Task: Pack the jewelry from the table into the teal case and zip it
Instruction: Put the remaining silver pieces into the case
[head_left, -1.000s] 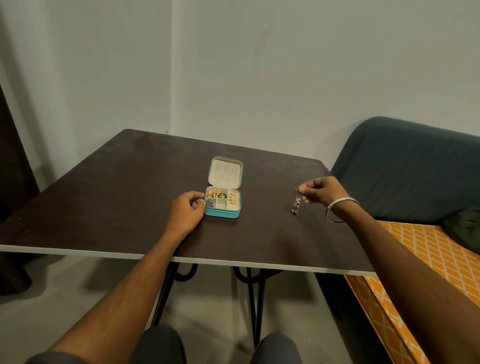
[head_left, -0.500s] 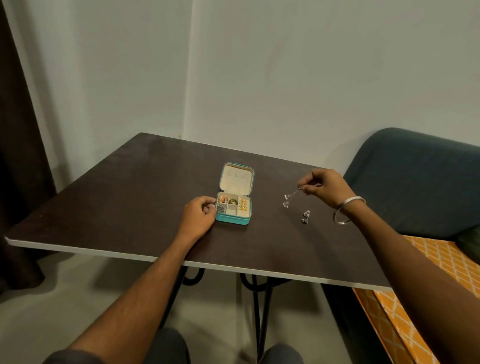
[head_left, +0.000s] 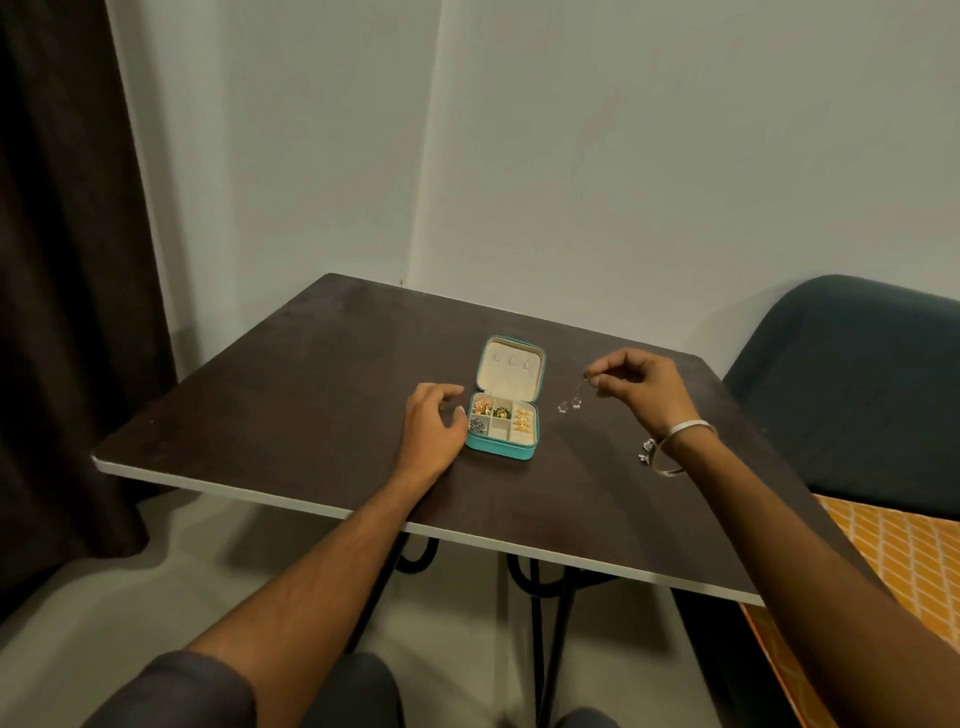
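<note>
Dark curtain (head_left: 62, 260), pale corner walls (head_left: 675, 156), blue sofa (head_left: 857, 374).

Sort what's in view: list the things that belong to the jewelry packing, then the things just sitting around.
Part of the job:
teal case, open
silver earring pinched by the right hand
second silver piece on the table
left hand beside the case

Just around:
dark curtain
blue sofa
orange patterned cushion
</note>
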